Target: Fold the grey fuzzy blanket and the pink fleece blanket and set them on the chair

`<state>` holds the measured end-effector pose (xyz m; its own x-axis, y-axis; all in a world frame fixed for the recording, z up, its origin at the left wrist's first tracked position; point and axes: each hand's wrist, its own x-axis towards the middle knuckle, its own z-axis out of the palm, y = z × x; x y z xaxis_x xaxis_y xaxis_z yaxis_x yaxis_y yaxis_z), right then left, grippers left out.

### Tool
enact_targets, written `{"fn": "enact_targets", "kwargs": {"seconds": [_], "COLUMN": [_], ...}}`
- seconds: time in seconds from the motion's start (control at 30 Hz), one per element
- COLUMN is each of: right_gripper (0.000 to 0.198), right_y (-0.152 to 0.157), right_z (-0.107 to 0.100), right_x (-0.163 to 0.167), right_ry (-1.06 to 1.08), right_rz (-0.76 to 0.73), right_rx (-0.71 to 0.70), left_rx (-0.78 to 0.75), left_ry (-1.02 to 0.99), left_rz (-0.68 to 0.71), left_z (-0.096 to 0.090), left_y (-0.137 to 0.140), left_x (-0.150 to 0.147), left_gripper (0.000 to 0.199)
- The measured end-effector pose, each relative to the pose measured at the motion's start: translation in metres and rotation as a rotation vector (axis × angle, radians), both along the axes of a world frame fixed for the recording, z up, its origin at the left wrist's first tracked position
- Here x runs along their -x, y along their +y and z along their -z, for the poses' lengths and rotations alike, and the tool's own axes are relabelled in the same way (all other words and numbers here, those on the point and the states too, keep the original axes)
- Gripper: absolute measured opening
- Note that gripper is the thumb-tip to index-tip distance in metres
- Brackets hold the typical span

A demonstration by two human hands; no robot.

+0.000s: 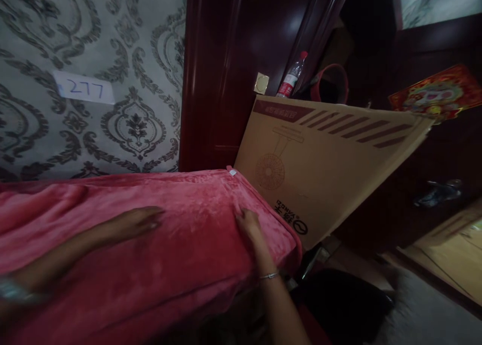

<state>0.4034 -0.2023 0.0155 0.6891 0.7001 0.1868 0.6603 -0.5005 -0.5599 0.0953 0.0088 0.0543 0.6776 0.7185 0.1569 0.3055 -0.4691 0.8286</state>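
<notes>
A red plush blanket (188, 234) is spread over a raised surface and hangs down on its near side. My left hand (137, 222) is stretched out over the middle of it, fingers extended and slightly blurred, holding nothing. Close to the blanket's right end, my right hand (248, 223) has its fingers curled on the cloth, seemingly pinching a bit of it; the fingertips are partly hidden. A small white label shows at the blanket's far right corner. Soft wrinkles run across the left part of the cloth.
A large cardboard box (320, 154) leans at the blanket's right end. Behind it are a plastic bottle (291, 76) with a red cap and a dark red door (222, 74). Patterned wallpaper (135, 124) carries a paper (85, 87) marked 277. A door handle (439, 192) is at right.
</notes>
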Motion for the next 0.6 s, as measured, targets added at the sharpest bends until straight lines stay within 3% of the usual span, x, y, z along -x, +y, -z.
{"fn": "enact_targets", "kwargs": {"seconds": [0.2, 0.33, 0.43, 0.5, 0.6], "right_gripper": [0.041, 0.038, 0.026, 0.028, 0.037], "right_y": [0.005, 0.006, 0.025, 0.047, 0.088], "right_z": [0.002, 0.004, 0.0, -0.001, 0.004], "right_x": [0.031, 0.014, -0.023, -0.051, -0.086], "right_ry": [-0.062, 0.066, 0.236, 0.27, 0.303], "right_rz": [-0.311, -0.501, -0.369, -0.217, -0.113], "right_rx": [0.022, -0.006, -0.132, -0.22, -0.25], "left_rx": [0.504, 0.597, 0.578, 0.519, 0.422], "left_ry": [-0.218, -0.371, -0.46, -0.459, -0.398], "left_rz": [0.185, 0.178, 0.161, 0.179, 0.233], "left_z": [0.013, 0.04, 0.059, 0.068, 0.073], "left_y": [-0.007, -0.017, -0.02, -0.019, -0.017], "left_x": [-0.141, -0.187, -0.197, -0.198, -0.196], "left_gripper": [0.058, 0.084, 0.099, 0.096, 0.087]}}
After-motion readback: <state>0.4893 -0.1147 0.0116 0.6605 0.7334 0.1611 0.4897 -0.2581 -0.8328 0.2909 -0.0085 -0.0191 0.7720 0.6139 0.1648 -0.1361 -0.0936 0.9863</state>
